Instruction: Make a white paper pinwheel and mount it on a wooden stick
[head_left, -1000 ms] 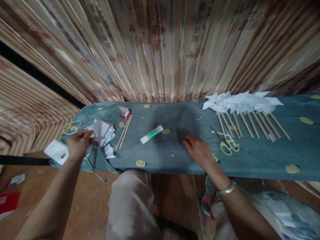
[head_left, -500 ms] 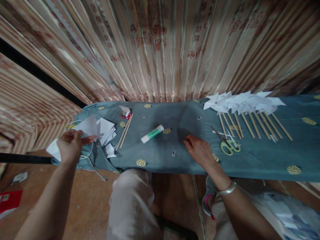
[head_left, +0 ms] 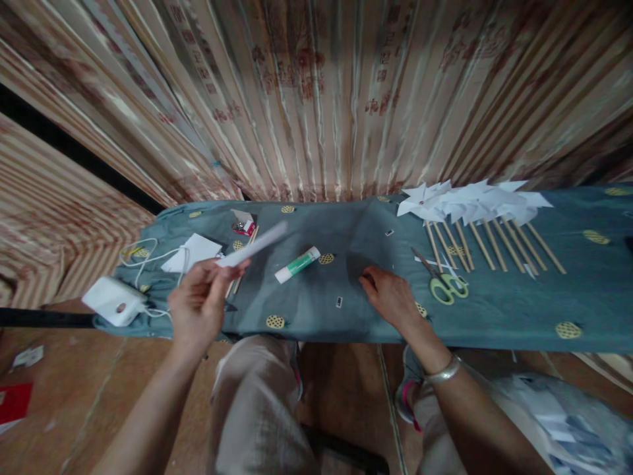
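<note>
My left hand (head_left: 198, 303) pinches a white sheet of paper (head_left: 257, 244) between thumb and fingers, lifted above the cloth and seen nearly edge-on. Behind that hand lies a stack of white paper (head_left: 194, 251), partly hidden by it. My right hand (head_left: 390, 297) rests on the cloth with its fingers curled in, and nothing shows in them. Between the hands lies a green and white glue stick (head_left: 297, 264). To the right of my right hand are scissors with light green handles (head_left: 448, 287).
Paper pinwheels (head_left: 469, 203) on several wooden sticks (head_left: 482, 245) lie at the right on the blue-green cloth (head_left: 509, 310). A small red-and-white box (head_left: 244, 225) of metal bits stands at the back left. A white power bank-like device (head_left: 116, 302) with cables sits at the left end.
My left hand has moved right from beside the paper stack, carrying a sheet, which has turned edge-on. The white device and its cables are uncovered. My right hand has stayed put.
</note>
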The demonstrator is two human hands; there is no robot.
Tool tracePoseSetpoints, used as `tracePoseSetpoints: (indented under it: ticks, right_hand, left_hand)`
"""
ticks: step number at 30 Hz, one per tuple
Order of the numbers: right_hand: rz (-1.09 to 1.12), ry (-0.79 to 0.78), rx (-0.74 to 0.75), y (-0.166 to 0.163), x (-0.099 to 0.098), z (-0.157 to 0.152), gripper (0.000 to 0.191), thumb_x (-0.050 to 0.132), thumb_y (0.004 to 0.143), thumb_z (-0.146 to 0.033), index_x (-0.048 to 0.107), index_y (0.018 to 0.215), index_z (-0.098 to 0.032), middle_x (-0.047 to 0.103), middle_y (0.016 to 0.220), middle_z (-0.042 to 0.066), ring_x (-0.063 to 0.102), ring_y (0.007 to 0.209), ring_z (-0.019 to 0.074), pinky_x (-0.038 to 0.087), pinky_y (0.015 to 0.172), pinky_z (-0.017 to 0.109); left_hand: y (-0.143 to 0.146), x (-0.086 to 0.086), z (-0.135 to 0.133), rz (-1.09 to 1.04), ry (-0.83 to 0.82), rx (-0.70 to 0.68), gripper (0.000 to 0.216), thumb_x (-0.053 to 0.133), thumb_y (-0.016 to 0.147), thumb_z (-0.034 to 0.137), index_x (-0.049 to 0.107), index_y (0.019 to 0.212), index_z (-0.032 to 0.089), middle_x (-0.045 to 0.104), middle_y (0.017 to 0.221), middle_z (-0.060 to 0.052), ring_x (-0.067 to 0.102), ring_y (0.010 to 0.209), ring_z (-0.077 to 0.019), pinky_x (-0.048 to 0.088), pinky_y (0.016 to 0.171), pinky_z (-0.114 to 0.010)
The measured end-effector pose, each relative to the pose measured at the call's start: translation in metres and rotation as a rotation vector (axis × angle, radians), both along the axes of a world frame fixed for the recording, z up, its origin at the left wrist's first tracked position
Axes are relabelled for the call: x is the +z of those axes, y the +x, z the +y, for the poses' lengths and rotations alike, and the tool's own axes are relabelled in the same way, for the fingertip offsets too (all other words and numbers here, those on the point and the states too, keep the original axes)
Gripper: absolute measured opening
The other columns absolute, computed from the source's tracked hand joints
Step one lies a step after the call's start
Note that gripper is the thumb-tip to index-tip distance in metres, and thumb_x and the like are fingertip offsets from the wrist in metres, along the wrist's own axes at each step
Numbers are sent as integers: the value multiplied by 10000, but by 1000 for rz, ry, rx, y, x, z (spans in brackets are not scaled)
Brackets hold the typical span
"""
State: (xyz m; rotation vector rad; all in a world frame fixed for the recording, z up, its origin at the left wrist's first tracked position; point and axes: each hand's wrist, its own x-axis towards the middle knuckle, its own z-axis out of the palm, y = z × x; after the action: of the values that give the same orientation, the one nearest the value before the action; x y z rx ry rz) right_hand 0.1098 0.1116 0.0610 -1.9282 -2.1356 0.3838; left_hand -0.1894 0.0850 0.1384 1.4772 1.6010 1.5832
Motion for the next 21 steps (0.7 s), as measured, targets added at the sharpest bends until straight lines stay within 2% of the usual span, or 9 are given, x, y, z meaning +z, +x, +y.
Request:
tracePoseSetpoints:
  ticks: [2,5,8,13,18,21]
  right_hand:
    - [51,-7,-9,4,0,0,196,498,935,-250,667,996,-172,759,898,94,717,849,244,462,714,303]
    - [125,4,-44,15,0,0,214,488,904,-183,676,1004,-188,766,892,78,722,845,244,467,709,301]
    - [164,43,-81,31,2,1,262,512,834,-114,688,1012,-191,771,913,73,725,858,250,471,701,299]
    - [179,105,-163,54,0,-2,236,504,873,-201,711,986,-187,774,922,86,725,850,260,495,726,325]
    - [161,128,-164,65,-7,-10,226,504,885,-248,700,982,-189,773,896,80,725,789,251,514,742,338]
    - [175,152,-153,66,-7,-16,232,488,892,-248,689,995,-195,769,921,81,724,829,249,523,776,339]
  left_hand:
    - [35,-13,-4,149,-69,-188,207,630,874,378,629,900,173,769,941,-79,743,846,-194,602,788,-300]
    - [77,-32,-6,296,-57,-437,125,559,915,267,648,910,179,738,1129,-108,713,1017,-204,566,909,-320]
    - [105,-45,-5,313,-11,-583,87,564,903,206,634,949,184,708,1202,-119,691,1082,-204,560,931,-325]
    - [126,-68,-2,319,-61,-655,89,544,893,146,616,926,184,685,1240,-135,675,1117,-213,553,951,-346]
    - [126,-90,-2,390,-60,-643,82,526,919,178,607,911,187,694,1225,-123,686,1097,-217,572,928,-362]
    - [125,-98,-2,427,-28,-641,88,525,922,168,608,947,179,692,1227,-131,679,1111,-224,577,928,-377]
